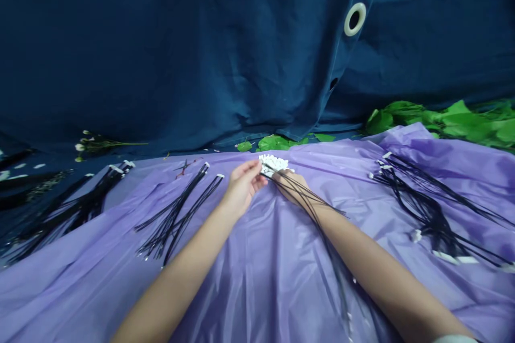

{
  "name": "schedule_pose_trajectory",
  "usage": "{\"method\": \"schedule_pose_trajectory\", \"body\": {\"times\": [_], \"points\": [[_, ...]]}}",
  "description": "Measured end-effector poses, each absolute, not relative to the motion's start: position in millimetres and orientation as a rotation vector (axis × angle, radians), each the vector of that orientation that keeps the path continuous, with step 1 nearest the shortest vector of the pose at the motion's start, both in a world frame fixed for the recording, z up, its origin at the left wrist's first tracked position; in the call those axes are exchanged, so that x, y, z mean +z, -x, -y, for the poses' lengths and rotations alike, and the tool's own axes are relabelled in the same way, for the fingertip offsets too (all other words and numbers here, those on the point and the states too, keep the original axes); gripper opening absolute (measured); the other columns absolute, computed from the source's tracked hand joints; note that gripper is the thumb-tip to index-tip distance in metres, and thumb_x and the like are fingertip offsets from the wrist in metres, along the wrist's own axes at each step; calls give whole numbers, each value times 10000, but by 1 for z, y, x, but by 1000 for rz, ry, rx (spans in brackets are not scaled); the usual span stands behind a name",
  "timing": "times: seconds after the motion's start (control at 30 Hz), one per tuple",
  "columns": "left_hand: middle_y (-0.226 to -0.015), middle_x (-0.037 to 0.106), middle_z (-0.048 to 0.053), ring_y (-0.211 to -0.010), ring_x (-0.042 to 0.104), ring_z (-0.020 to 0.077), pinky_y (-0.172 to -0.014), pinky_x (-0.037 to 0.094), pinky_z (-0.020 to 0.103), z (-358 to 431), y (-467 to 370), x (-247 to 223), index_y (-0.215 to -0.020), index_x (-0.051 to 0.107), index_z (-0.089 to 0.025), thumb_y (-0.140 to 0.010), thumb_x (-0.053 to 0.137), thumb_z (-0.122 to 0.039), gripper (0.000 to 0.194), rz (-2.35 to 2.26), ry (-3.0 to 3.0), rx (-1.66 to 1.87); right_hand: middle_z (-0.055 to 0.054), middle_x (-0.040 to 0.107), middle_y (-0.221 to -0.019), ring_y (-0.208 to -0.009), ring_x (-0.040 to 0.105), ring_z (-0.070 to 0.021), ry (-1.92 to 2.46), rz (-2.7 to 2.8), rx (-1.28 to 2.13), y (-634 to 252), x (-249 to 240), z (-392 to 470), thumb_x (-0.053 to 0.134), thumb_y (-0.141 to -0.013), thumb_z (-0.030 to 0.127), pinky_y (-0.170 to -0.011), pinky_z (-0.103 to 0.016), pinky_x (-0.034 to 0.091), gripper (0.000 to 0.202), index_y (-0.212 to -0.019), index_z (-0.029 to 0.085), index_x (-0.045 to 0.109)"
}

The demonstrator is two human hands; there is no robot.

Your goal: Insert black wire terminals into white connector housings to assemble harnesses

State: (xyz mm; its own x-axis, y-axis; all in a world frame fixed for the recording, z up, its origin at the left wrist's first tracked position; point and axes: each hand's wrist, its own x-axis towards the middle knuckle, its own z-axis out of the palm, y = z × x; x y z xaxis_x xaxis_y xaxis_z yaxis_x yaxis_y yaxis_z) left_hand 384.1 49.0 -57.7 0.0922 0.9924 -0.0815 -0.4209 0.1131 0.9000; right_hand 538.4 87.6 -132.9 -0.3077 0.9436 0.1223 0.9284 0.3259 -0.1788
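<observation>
My left hand (pixel 244 185) is closed in a pinch on one end of a bundle of thin black wires (pixel 314 203). From there the wires trail over my right wrist and forearm and hang down toward the front, with small pale tips at their far ends. Just beyond the fingers lies a heap of small white plastic pieces (pixel 274 163). At the near edge of that heap is my right hand (pixel 290 186), its fingers curled and partly behind the wires. Whatever it grips is too hidden to make out.
More black wire bundles with white ends lie on the purple sheet, both left (pixel 177 214) and right (pixel 426 214). Small scissors (pixel 184 169) rest at the left back. Behind are green leaves (pixel 454 120), a flower stem (pixel 104 143) and a dark blue curtain (pixel 241 37).
</observation>
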Motion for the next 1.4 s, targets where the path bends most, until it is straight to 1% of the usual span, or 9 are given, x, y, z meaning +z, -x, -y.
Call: {"method": "schedule_pose_trajectory", "body": {"times": [0.1, 0.2, 0.33, 0.5, 0.63, 0.8, 0.97, 1.23, 1.4], "points": [[-644, 566, -24, -513, 559, 50, -545, 536, 180, -52, -379, -108, -906, 609, -111, -733, 708, -170, 208, -957, -750, 1188, -69, 620, -1010, -941, 599, -182, 1690, 2317, 141, -541, -137, -92, 448, -960, 324, -788, -358, 501, 262, -1097, 141, 576], [-631, 555, -21, -525, 559, 52, -577, 549, 195, -47, -371, -134, -896, 609, -101, -741, 703, -166, 192, -962, -734, 1104, -96, 634, -1014, -897, 617, -195, 1660, 2220, 179, -546, -137, -95, 417, -960, 288, -754, -344, 490, 248, -1090, 142, 571], [-778, 623, 18, -609, 604, 67, -663, 564, 231, -44, -364, -140, -908, 595, -117, -737, 718, -205, 228, -895, -765, 1003, -106, 651, -1043, -889, 627, -200, 1505, 2092, 223, -556, -120, -94, 393, -950, 243, -750, -300, 461, 229, -1103, 168, 546], [-797, 625, 23, -630, 608, 76, -687, 550, 246, -47, -365, -145, -923, 580, -127, -717, 741, -259, 293, -848, -809, 968, -71, 655, -1018, -858, 623, -145, 1250, 2006, 330, -573, -81, -71, 407, -957, 375, -698, -233, 472, 264, -1072, 176, 538], [-752, 589, 3, -586, 570, 62, -592, 495, 200, -48, -365, -149, -917, 606, -116, -702, 750, -304, 320, -810, -847, 968, -57, 654, -912, -725, 595, -129, 1065, 1847, 738, -584, -66, -43, 566, -873, 407, -597, -234, 470, 278, -1006, 166, 603], [-698, 561, -6, -515, 516, 45, -495, 391, 181, -47, -366, -149, -916, 654, -94, -667, 774, -309, 351, -778, -907, 922, -11, 618, -777, -555, 527, -85, 997, 1601, 1232, -578, -89, -31, 700, -762, 378, -521, -229, 449, 297, -958, 162, 647], [-684, 545, -21, -459, 484, 37, -433, 304, 191, -44, -368, -150, -937, 662, -114, -678, 751, -379, 382, -832, -1037, 867, -13, 629, -753, -532, 516, -80, 964, 1530, 1341, -561, -127, -38, 715, -723, 418, -517, -232, 458, 315, -901, 163, 665], [-679, 575, 14, -511, 566, 93, -478, 404, 224, -47, -364, -145, -894, 671, -90, -693, 721, -342, 326, -827, -1023, 704, -7, 637, -747, -542, 514, -71, 933, 1425, 1386, -558, -149, -40, 698, -746, 408, -532, -220, 455, 280, -883, 168, 656], [-673, 582, 17, -481, 571, 102, -446, 443, 226, -49, -364, -142, -891, 668, -97, -691, 706, -299, 287, -872, -1005, 669, -7, 627, -744, -569, 526, -79, 917, 1422, 1380, -559, -154, -41, 714, -733, 415, -538, -218, 466, 285, -856, 170, 635]]}}
